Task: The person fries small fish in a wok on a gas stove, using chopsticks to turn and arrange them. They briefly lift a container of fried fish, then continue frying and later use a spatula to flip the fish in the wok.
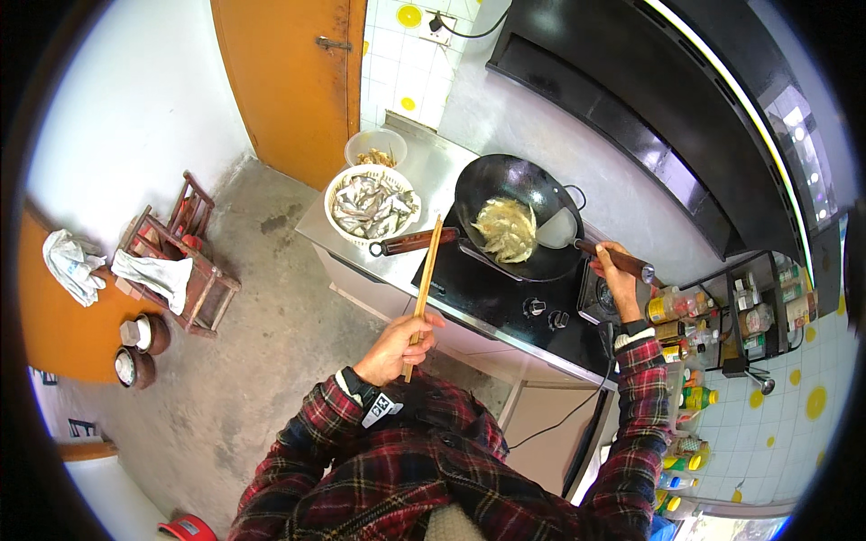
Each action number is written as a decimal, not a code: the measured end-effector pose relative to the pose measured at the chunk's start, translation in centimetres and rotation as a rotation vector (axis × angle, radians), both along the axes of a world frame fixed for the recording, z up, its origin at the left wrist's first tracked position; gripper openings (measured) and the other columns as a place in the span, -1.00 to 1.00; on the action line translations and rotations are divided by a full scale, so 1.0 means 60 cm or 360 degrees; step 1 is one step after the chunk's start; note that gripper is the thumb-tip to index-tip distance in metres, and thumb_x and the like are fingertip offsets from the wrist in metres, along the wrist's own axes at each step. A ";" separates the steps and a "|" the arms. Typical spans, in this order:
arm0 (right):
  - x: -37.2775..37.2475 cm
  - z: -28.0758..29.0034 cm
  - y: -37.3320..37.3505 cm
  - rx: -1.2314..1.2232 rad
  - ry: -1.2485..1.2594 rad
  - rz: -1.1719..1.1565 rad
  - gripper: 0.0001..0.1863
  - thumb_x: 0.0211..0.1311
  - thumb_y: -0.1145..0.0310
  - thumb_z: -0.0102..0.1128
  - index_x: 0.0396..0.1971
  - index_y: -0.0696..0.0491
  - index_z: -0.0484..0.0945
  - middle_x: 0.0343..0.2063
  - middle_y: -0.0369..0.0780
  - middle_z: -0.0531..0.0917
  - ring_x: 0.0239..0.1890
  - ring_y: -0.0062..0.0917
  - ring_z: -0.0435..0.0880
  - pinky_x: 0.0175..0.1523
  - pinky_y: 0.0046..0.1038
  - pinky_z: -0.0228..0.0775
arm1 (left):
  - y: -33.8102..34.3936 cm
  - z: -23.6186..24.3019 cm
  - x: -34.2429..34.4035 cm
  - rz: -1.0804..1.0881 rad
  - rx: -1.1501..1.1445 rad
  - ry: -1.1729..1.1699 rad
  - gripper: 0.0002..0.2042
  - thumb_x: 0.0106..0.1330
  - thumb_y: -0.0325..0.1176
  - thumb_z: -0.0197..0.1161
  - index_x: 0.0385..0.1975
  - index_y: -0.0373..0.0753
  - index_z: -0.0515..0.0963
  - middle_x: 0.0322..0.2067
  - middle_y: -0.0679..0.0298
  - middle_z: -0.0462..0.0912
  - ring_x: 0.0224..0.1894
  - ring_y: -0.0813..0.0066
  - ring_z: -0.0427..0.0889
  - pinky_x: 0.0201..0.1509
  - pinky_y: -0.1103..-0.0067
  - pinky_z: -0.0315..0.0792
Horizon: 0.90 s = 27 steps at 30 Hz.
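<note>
My left hand [399,348] is closed around a pair of long wooden chopsticks [431,270], which point up and away from me. In my right hand [615,279] is the wooden handle of a spatula [557,229], its metal blade inside the wok at the right of the food. The black wok [476,180] sits on the stove, with small fish [506,230] frying in a heap in it. Its wooden handle [415,242] sticks out to the left, beyond the chopsticks' tips. Left of the wok, a white basket [336,224] is filled with small silvery fish [372,206].
Behind the basket stands a clear bowl [390,138] holding browned pieces. The black stove [469,284] has knobs at its front. Bottles and jars [672,307] crowd the right, beside a black rack [732,317]. A range hood [622,117] overhangs the back; a wooden chair [191,270] stands far left.
</note>
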State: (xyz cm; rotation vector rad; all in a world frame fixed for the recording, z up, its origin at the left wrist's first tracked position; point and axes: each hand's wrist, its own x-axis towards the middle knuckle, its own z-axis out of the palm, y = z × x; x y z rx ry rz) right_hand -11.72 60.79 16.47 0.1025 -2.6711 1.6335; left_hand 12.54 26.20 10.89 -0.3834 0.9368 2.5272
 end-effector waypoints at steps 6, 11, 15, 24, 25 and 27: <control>-0.006 -0.005 0.005 -0.0057 -0.0008 0.0027 -0.74 0.18 0.24 0.18 -0.22 0.08 0.52 -0.39 -0.26 0.61 -0.45 -0.60 0.61 -0.33 -0.60 0.49 | 0.001 -0.002 0.002 -0.0001 0.0019 0.0025 -0.83 0.26 -0.43 -0.09 -0.23 -0.31 0.40 -0.67 0.43 0.25 -0.78 0.80 0.07 -0.74 0.80 -0.02; -0.005 -0.015 0.018 -0.0214 -0.0057 -0.0013 -0.71 0.19 0.23 0.18 -0.20 0.10 0.49 -0.39 -0.20 0.61 -0.43 -0.56 0.63 -0.30 -0.58 0.52 | -0.003 0.001 -0.001 0.0027 -0.0023 -0.0027 -0.83 0.26 -0.43 -0.08 -0.24 -0.31 0.40 -0.67 0.44 0.24 -0.77 0.80 0.06 -0.74 0.80 -0.01; -0.001 -0.056 0.011 -0.0338 0.0024 -0.0042 -0.72 0.21 0.24 0.16 -0.19 0.10 0.49 -0.38 -0.20 0.60 -0.41 -0.54 0.64 -0.31 -0.57 0.53 | 0.001 0.007 -0.003 -0.0024 0.0011 0.0020 -0.83 0.26 -0.43 -0.08 -0.24 -0.32 0.40 -0.68 0.43 0.24 -0.77 0.80 0.07 -0.73 0.80 0.00; 0.024 -0.089 -0.008 -0.0573 0.0038 -0.0163 -0.71 0.21 0.23 0.16 -0.18 0.11 0.48 -0.38 -0.18 0.60 -0.39 -0.50 0.65 -0.31 -0.58 0.55 | -0.010 0.010 0.001 -0.0038 -0.0004 0.0036 -0.83 0.26 -0.42 -0.08 -0.25 -0.31 0.41 -0.70 0.44 0.23 -0.78 0.79 0.07 -0.73 0.79 0.00; 0.024 -0.087 -0.012 -0.0615 0.0038 -0.0193 -0.69 0.21 0.20 0.17 -0.18 0.12 0.47 -0.39 -0.18 0.59 -0.40 -0.50 0.65 -0.31 -0.58 0.55 | -0.011 0.010 0.002 -0.0045 -0.0005 0.0035 -0.83 0.26 -0.42 -0.08 -0.24 -0.31 0.40 -0.70 0.43 0.23 -0.78 0.79 0.07 -0.73 0.79 0.00; 0.022 -0.083 -0.022 -0.0702 0.0022 -0.0286 -0.65 0.20 0.16 0.17 -0.18 0.13 0.47 -0.40 -0.16 0.59 -0.41 -0.49 0.65 -0.33 -0.57 0.55 | -0.013 0.011 0.003 -0.0047 -0.0012 0.0034 -0.83 0.26 -0.42 -0.07 -0.24 -0.31 0.40 -0.70 0.43 0.23 -0.79 0.79 0.07 -0.73 0.79 0.00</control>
